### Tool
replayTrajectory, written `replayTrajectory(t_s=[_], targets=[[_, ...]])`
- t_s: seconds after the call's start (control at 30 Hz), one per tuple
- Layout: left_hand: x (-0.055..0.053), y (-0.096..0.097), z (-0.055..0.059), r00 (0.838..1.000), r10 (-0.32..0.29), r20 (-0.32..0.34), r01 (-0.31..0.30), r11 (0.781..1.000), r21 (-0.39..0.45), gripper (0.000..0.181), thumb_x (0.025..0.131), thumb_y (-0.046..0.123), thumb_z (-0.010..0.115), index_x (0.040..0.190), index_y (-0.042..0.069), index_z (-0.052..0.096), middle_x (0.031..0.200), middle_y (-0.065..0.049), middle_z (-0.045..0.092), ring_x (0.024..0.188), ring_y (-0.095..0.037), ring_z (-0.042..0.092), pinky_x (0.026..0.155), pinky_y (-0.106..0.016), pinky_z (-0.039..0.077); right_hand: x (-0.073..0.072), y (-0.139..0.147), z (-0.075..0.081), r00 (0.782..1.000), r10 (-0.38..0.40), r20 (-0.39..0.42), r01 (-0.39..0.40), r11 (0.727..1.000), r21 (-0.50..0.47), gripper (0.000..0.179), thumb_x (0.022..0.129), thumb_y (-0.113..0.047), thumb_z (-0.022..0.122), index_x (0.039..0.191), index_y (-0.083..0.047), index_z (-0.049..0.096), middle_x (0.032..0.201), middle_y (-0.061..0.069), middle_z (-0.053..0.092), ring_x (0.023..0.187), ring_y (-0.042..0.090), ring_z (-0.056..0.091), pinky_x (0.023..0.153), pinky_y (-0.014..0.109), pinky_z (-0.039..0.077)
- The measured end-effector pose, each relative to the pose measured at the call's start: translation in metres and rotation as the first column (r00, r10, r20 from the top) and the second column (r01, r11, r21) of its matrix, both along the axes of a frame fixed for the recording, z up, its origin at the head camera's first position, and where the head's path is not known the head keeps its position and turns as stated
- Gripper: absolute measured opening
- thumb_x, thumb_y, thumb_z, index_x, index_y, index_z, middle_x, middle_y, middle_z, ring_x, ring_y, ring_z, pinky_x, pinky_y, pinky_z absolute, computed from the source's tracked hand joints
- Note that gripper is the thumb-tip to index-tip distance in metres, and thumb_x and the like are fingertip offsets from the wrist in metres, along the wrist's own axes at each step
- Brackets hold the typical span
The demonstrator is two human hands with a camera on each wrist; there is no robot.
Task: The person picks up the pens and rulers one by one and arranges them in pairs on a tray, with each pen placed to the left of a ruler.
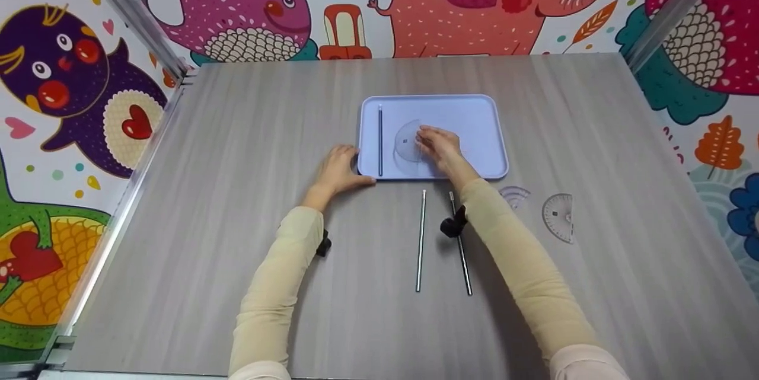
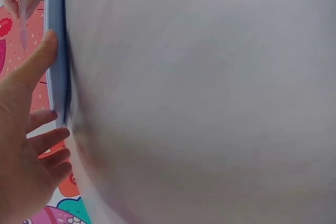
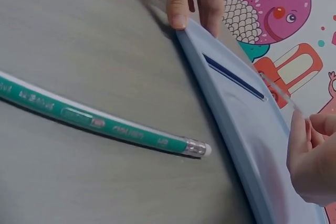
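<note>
A pale blue rectangular tray [image 1: 474, 108] lies on the table, holding one dark pencil [image 1: 380, 140] along its left side. At the tray's near left corner, my left hand [image 1: 339, 169] holds the rim, thumb along the front edge and fingers by the left side. Over the tray, my right hand [image 1: 442, 149] pinches a clear protractor [image 1: 407, 146] by its straight edge. The right wrist view shows this protractor [image 3: 281, 93] edge-on, tilted and raised off the tray floor.
Two pencils, a left one [image 1: 421, 243] and a right one [image 1: 463, 261], lie in front of the tray; the right forearm passes over the right one. A second clear protractor [image 1: 558, 218] and a purplish protractor [image 1: 514, 195], partly hidden by the sleeve, lie right. Patterned walls surround the table.
</note>
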State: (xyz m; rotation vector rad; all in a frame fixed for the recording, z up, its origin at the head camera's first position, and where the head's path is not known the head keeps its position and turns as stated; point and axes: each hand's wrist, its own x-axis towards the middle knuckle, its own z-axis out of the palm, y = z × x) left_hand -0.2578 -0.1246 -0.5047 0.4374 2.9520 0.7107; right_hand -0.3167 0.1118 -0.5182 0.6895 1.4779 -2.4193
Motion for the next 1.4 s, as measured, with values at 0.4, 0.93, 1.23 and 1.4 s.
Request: replayTrajectory(t_s=[0.4, 0.93, 1.23, 1.4], targets=[[-0.001, -0.001, 0.0, 1.0, -0.009, 0.005, 0.009, 1.0, -0.011, 0.084, 0.064, 0.047, 0.076, 0.125, -0.004, 0.049, 0.13, -0.02, 0.048, 0.124, -0.032, 0.037, 0.107, -0.038, 0.026, 0.023, -0.016, 0.041, 1.0, 0.003, 0.019, -0.005, 0.998, 0.07, 0.034, 0.082, 0.009, 0.056, 0.116, 0.009, 0.056, 0.07, 0.008, 0.064, 0.063, 0.012, 0.061, 0.068, 0.021, 0.054], [0.0, -0.001, 0.0, 1.0, 0.003, 0.013, -0.003, 1.0, 0.0, 0.084, 0.063, 0.047, 0.077, 0.125, -0.003, 0.049, 0.13, -0.019, 0.048, 0.125, -0.031, 0.036, 0.107, -0.038, 0.026, 0.011, -0.025, 0.023, 0.999, 0.021, -0.041, -0.015, 0.99, 0.142, 0.033, 0.083, 0.007, 0.057, 0.117, 0.007, 0.056, 0.105, 0.015, 0.064, 0.085, 0.015, 0.063, 0.077, 0.023, 0.052], [0.0, -0.001, -0.003, 1.0, -0.009, -0.025, 0.009, 1.0, 0.013, 0.083, 0.062, 0.046, 0.078, 0.123, -0.003, 0.052, 0.126, -0.02, 0.051, 0.121, -0.031, 0.041, 0.104, -0.037, 0.031, -0.078, -0.008, -0.122, 0.985, 0.035, -0.166, -0.017, 0.994, 0.106, 0.043, 0.069, 0.001, 0.074, 0.111, -0.002, 0.063, 0.1, 0.009, 0.067, 0.088, 0.016, 0.065, 0.075, 0.026, 0.053], [-0.001, -0.002, -0.003, 1.0, -0.008, -0.03, 0.009, 1.0, 0.018, 0.084, 0.062, 0.047, 0.078, 0.123, -0.004, 0.051, 0.126, -0.019, 0.051, 0.121, -0.031, 0.041, 0.105, -0.037, 0.03, -0.094, -0.008, -0.145, 0.979, 0.024, -0.201, 0.008, 0.988, 0.154, 0.046, 0.066, 0.001, 0.074, 0.11, -0.002, 0.063, 0.094, 0.008, 0.068, 0.081, 0.015, 0.066, 0.067, 0.026, 0.054]])
